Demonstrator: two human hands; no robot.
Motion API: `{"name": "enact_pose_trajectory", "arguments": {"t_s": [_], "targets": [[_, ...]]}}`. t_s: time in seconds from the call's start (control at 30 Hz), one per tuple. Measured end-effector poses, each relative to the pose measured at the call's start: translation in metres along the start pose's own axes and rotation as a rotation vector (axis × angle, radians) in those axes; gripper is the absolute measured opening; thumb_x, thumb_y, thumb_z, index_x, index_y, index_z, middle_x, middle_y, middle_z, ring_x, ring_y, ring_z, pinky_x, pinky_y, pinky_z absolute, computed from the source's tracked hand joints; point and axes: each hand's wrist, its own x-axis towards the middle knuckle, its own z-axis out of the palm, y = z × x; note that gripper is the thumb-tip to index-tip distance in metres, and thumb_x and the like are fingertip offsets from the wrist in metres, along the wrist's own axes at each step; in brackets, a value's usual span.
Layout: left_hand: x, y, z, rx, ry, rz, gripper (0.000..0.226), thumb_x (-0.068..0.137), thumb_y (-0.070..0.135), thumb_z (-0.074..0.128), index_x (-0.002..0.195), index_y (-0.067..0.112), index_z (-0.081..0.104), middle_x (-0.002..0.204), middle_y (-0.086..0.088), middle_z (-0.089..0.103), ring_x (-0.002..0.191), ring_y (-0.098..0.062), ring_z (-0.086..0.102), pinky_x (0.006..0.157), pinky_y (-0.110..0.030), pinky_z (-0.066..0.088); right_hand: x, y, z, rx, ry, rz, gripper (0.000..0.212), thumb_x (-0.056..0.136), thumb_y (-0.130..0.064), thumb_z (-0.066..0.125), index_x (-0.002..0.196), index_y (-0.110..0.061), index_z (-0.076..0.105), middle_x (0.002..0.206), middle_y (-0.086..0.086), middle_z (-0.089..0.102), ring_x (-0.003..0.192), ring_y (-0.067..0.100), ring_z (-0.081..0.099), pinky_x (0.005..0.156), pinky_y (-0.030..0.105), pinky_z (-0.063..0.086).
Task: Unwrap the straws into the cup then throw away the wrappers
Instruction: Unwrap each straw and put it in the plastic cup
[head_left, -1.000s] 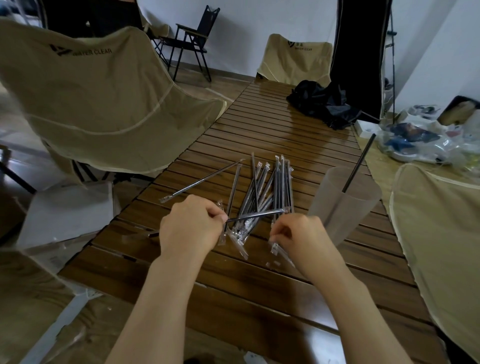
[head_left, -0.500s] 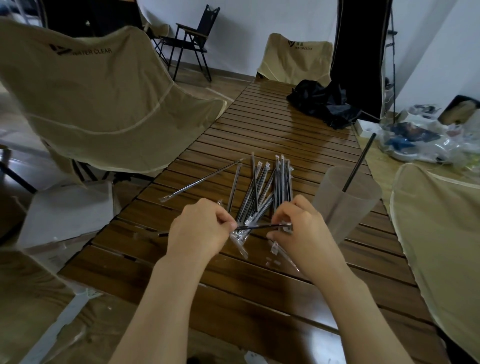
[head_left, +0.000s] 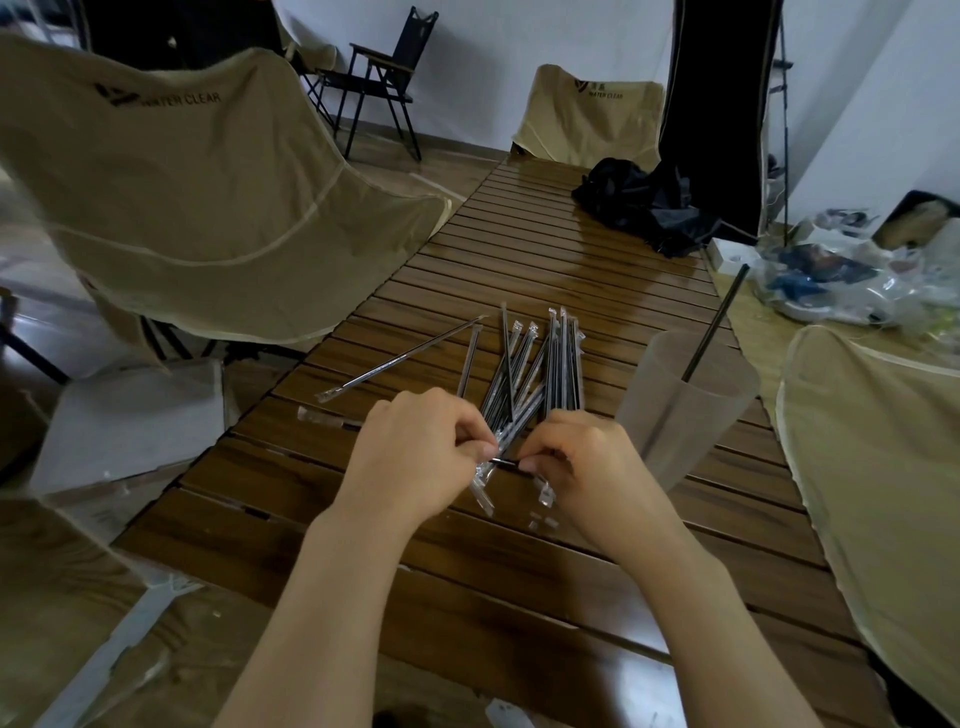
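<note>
A pile of several black straws in clear wrappers (head_left: 540, 364) lies on the slatted wooden table (head_left: 519, 249). My left hand (head_left: 415, 457) and my right hand (head_left: 587, 462) sit close together at the pile's near end, both pinching one thin black straw (head_left: 503, 461) that runs sideways between them; its wrapped end (head_left: 317, 415) sticks out left of my left hand. A frosted plastic cup (head_left: 680, 405) stands to the right of my right hand with one unwrapped black straw (head_left: 714, 322) leaning in it.
Small clear wrapper scraps (head_left: 543, 522) lie on the table near my right hand. Beige camp chairs stand at the left (head_left: 182, 208), right (head_left: 878, 467) and far end (head_left: 587, 114). A black bag (head_left: 639, 202) lies at the table's far end. Plastic bags (head_left: 841, 280) pile at the right.
My hands have drawn closer together along the held straw, so only a short stretch shows between them. The pile and cup have not moved.
</note>
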Motion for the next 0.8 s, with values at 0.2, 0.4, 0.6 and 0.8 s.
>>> {"name": "enact_pose_trajectory", "arguments": {"t_s": [0.2,0.4,0.6,0.8], "targets": [[-0.001,0.000,0.001,0.039,-0.032,-0.020,0.009,0.092,0.042,0.060,0.093,0.037,0.068,0.082,0.021,0.059,0.088,-0.001,0.059,0.099,-0.041,0.046,-0.003,-0.007,-0.001,-0.080,-0.048,-0.097,0.017,0.082,-0.003,0.062,0.076,-0.019,0.062,0.081,-0.011,0.054,0.076,0.005,0.048,0.066,0.020,0.045],[-0.001,-0.001,-0.002,0.051,-0.067,-0.072,0.014,0.092,0.045,0.060,0.079,0.042,0.056,0.073,0.023,0.053,0.083,0.000,0.056,0.100,-0.041,0.043,-0.004,-0.012,-0.001,-0.078,-0.033,-0.133,0.019,0.081,-0.001,0.061,0.073,-0.018,0.056,0.079,-0.010,0.050,0.075,0.009,0.043,0.065,0.024,0.042],[0.000,-0.005,-0.004,-0.027,-0.094,-0.173,0.020,0.092,0.044,0.061,0.073,0.042,0.055,0.083,0.023,0.057,0.097,-0.005,0.058,0.103,-0.043,0.043,-0.003,-0.018,0.002,-0.070,0.048,-0.179,0.018,0.085,-0.003,0.060,0.079,-0.020,0.055,0.083,-0.013,0.046,0.077,0.006,0.040,0.068,0.016,0.035],[-0.001,-0.007,-0.006,-0.105,-0.097,-0.224,0.015,0.090,0.043,0.063,0.076,0.042,0.060,0.110,0.014,0.066,0.109,-0.011,0.058,0.105,-0.046,0.041,-0.003,-0.018,0.002,-0.002,0.073,-0.159,0.019,0.086,-0.002,0.059,0.080,-0.020,0.055,0.086,-0.011,0.049,0.079,0.005,0.046,0.069,0.017,0.041]]}}
